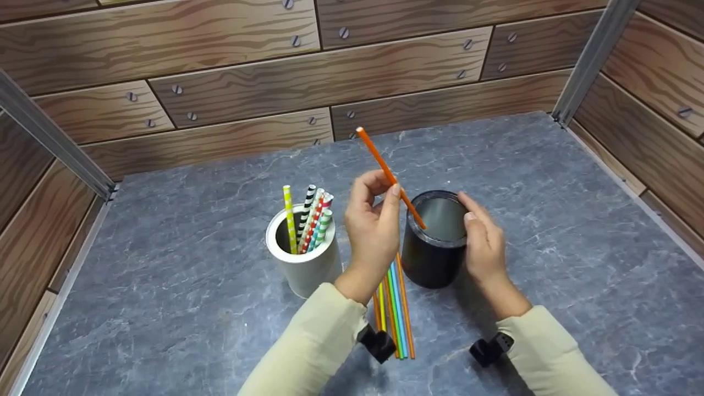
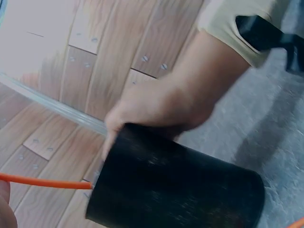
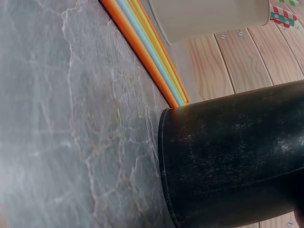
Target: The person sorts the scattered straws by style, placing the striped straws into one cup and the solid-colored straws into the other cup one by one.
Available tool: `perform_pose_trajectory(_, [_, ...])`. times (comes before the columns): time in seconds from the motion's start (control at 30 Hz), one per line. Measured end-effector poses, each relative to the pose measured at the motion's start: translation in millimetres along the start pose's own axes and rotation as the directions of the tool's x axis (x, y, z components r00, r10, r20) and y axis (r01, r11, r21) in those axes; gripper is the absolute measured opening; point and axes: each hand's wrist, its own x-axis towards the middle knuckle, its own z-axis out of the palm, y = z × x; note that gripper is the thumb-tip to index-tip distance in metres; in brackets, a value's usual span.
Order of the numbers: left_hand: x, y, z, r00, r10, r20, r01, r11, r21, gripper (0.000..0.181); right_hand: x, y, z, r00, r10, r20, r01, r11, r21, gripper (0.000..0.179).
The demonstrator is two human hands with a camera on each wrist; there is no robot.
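Note:
My left hand [image 1: 375,228] pinches a plain orange straw [image 1: 379,157] between thumb and fingers. The straw slants, with its lower end at the mouth of a black cup [image 1: 433,264]. That cup stands upright on the table, and my right hand [image 1: 487,247] grips its right side near the rim. In the left wrist view the straw's tip [image 2: 78,185] meets the cup's rim, and the right hand [image 2: 152,102] is partly hidden behind the cup. Several plain coloured straws [image 1: 397,313] lie below my left wrist, beside the cup's base.
A white cup [image 1: 311,275] stands to the left, holding several patterned paper straws [image 1: 313,223]. The grey marbled table [image 1: 181,264] is bounded by wood-print walls [image 1: 247,71] with metal corner posts.

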Motion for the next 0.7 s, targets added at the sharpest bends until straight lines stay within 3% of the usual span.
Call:
perform_pose_trajectory(0.37, [-10.5,-28.3,4.7,0.993,0.032,0.111,-0.044,0.994,0.104,0.015,-0.1,0.0,0.3,1.000,0.000,-0.007,0.000,1.000,-0.003,0.036])
perform_pose_trajectory(0.6, [-12.2,-41.2,5.4,0.975,0.031,0.222,-0.096,0.953,0.286,0.015,0.2,0.2,0.7,1.000,-0.008,-0.010,0.008,1.000,0.000,0.036])
perform_pose_trajectory(0.7, [-13.1,-45.5,4.5,0.964,0.024,0.266,-0.113,0.939,0.325,0.016,0.1,0.1,0.2,1.000,-0.017,-0.010,0.017,1.000,0.008,0.036])
